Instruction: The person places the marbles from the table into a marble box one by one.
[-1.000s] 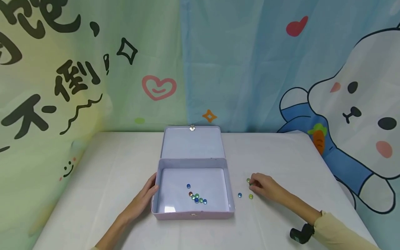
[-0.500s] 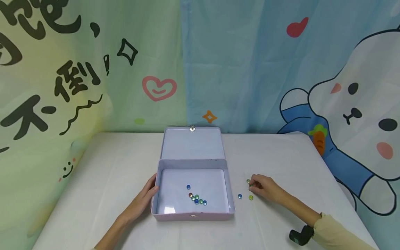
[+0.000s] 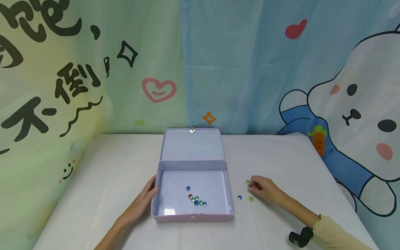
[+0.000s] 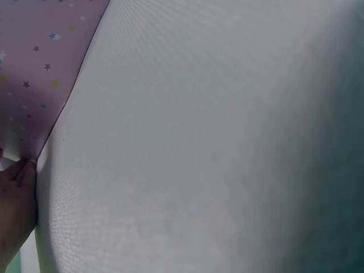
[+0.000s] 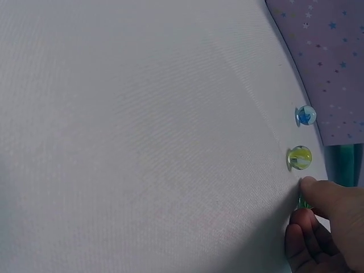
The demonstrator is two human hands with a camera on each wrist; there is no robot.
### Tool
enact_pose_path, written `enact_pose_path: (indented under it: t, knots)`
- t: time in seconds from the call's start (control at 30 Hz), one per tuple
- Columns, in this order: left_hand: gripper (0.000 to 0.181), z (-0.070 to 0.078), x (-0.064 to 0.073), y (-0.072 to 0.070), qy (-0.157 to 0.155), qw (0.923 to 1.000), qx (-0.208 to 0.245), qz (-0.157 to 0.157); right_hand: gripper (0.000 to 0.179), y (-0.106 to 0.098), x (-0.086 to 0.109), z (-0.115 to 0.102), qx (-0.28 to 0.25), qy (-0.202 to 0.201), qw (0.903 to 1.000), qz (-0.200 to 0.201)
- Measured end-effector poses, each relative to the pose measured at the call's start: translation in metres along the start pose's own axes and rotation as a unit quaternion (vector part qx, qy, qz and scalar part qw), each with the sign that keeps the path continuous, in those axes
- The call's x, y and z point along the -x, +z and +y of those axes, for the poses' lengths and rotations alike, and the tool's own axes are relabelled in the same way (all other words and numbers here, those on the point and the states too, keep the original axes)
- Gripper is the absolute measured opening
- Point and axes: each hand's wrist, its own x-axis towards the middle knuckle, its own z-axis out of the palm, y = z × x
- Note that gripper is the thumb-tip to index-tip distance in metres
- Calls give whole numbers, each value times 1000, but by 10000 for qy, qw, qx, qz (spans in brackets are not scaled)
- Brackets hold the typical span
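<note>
My left hand (image 3: 142,201) touches the left side wall of an open-lidded tin box (image 3: 192,218), its fingers fairly straight along the wall. The left wrist view shows the hand (image 4: 17,199) against the box's pink, star-printed outside (image 4: 45,68). To the right of the box, my right hand (image 3: 265,189) pinches a green marble (image 5: 304,202) between thumb and fingers, low at the tabletop. Nearby on the cloth lie a yellow-green marble (image 3: 250,199), a blue marble (image 3: 239,197) and another greenish marble (image 3: 248,182) by the fingertips. Several glass marbles (image 3: 196,202) lie inside the box.
The box's lid (image 3: 192,144) leans back behind it. A white cloth (image 3: 125,152) covers the table, and a printed curtain (image 3: 231,69) hangs behind. A black wrist camera (image 3: 300,237) sits on the right wrist.
The head view has tilted slightly, so everything sits a little lower in it. The hands, box and marbles have otherwise hardly moved.
</note>
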Motion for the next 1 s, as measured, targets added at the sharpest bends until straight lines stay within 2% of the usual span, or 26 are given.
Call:
enact_pose_path:
  t: [0.53,0.67,0.77,0.87,1.0]
  knots:
    - [58,-1,0,-1,55,10000,46,6,10,5,2,2,60,13,9997,216]
    - [58,-1,-1,-1,82,10000,29,-11,7,2,2,1,-96,287,9993,221]
    - [58,-1,0,-1,42,10000,49,-23,6,-2,0,-2,-202,585,9981,73]
    - [58,-2,0,-1,1,10000,70,-51,7,-10,-6,-8,-345,717,9968,-65]
    - [58,-1,-1,-1,-8,9999,138,-56,8,-26,-15,-24,-515,488,9974,-92]
